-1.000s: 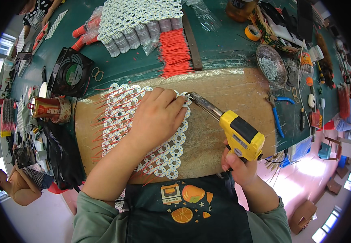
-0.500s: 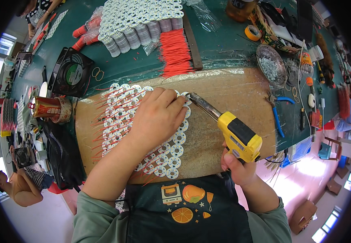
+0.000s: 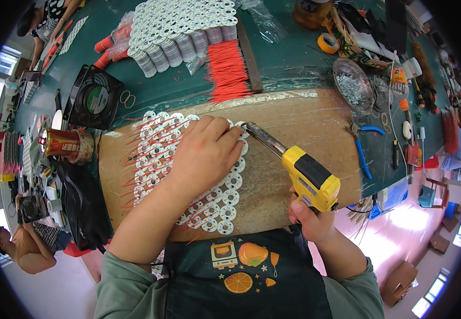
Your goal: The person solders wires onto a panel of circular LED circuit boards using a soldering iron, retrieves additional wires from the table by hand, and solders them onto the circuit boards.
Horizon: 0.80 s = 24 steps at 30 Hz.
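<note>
The right hand (image 3: 311, 219) grips the yellow gun (image 3: 311, 178) by its handle, fingers wrapped round it, with the metal tip (image 3: 249, 126) at the upper right corner of the white discs (image 3: 232, 182). These lie in slanting rows on the brown board (image 3: 289, 212), many with red wires (image 3: 128, 170) across them. The left hand (image 3: 207, 151) spreads over the rows, its fingers bent down just beside the tip; whether they pinch anything I cannot tell.
</note>
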Each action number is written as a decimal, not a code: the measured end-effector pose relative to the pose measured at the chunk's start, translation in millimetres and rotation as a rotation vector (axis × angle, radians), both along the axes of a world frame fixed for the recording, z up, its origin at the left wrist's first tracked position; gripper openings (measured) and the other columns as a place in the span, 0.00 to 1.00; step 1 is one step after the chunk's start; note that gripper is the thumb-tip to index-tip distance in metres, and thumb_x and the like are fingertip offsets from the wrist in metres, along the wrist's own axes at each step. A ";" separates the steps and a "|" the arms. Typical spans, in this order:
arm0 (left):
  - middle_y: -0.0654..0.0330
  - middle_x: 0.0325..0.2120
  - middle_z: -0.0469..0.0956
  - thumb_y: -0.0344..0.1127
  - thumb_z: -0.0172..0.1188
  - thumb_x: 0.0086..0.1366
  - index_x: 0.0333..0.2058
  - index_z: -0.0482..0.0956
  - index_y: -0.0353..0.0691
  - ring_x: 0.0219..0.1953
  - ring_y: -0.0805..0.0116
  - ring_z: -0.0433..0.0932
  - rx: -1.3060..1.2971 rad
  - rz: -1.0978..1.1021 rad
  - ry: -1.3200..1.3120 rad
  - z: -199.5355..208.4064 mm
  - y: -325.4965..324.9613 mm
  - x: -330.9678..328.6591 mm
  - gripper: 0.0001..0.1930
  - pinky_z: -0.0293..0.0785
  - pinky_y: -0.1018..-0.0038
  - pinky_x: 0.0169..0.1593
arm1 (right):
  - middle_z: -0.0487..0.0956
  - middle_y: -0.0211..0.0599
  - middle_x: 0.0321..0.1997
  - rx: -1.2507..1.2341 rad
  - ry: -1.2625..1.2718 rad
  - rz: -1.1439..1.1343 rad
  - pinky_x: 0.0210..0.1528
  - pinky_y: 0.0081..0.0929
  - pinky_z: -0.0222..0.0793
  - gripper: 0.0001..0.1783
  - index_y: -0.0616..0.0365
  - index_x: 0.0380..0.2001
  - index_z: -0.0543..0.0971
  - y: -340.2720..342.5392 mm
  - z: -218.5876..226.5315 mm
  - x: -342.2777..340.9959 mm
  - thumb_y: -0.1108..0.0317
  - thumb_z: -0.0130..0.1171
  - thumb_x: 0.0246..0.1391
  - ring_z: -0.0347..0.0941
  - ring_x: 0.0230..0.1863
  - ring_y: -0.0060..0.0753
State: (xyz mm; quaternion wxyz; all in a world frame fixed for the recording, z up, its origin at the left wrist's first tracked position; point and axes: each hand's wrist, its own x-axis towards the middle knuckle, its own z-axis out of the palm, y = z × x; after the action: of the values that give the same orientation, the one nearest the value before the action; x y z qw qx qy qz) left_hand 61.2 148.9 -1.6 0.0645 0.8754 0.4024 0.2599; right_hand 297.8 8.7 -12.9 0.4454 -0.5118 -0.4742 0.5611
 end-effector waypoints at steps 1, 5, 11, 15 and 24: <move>0.59 0.33 0.77 0.34 0.68 0.54 0.38 0.84 0.38 0.37 0.59 0.76 0.001 -0.002 0.000 0.1 0.0 0.2 0.12 0.73 0.64 0.42 | 0.71 0.34 0.24 0.005 0.005 0.002 0.25 0.23 0.66 0.22 0.68 0.53 0.66 -0.3 -0.3 0.1 0.68 0.56 0.60 0.67 0.21 0.23; 0.59 0.33 0.77 0.34 0.68 0.54 0.38 0.83 0.39 0.37 0.58 0.76 -0.006 -0.005 0.003 -0.3 0.5 0.5 0.12 0.73 0.64 0.43 | 0.76 0.30 0.33 -0.053 0.177 -0.047 0.34 0.21 0.69 0.19 0.62 0.49 0.72 -2.3 0.2 3.0 0.70 0.64 0.56 0.72 0.32 0.21; 0.56 0.34 0.79 0.35 0.67 0.55 0.39 0.83 0.39 0.39 0.55 0.77 -0.110 0.003 0.029 17.8 1.8 -2.4 0.12 0.73 0.63 0.45 | 0.70 0.33 0.24 -0.139 0.217 -0.092 0.25 0.23 0.65 0.37 0.68 0.60 0.64 1.6 9.1 -1.2 0.58 0.63 0.54 0.67 0.21 0.24; 0.54 0.35 0.80 0.34 0.62 0.60 0.38 0.82 0.38 0.40 0.54 0.78 -0.068 0.017 0.138 30.8 29.7 -8.5 0.09 0.73 0.61 0.47 | 0.69 0.32 0.23 -0.112 0.219 -0.106 0.25 0.23 0.64 0.38 0.67 0.60 0.64 1.0 6.4 -2.3 0.57 0.64 0.52 0.67 0.21 0.24; 0.59 0.30 0.78 0.34 0.60 0.59 0.31 0.82 0.42 0.40 0.59 0.77 0.200 0.117 0.340 4.4 105.1 7.3 0.04 0.72 0.62 0.43 | 0.69 0.32 0.22 -0.101 0.237 -0.123 0.25 0.23 0.65 0.38 0.66 0.60 0.64 1.8 3.8 -2.3 0.57 0.65 0.51 0.67 0.21 0.24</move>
State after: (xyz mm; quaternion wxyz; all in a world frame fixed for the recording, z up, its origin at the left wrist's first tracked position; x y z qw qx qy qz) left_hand 68.5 254.0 2.8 -0.1069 0.8839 0.4297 0.1503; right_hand 295.5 10.5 -9.2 0.5056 -0.4916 -0.3574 0.6123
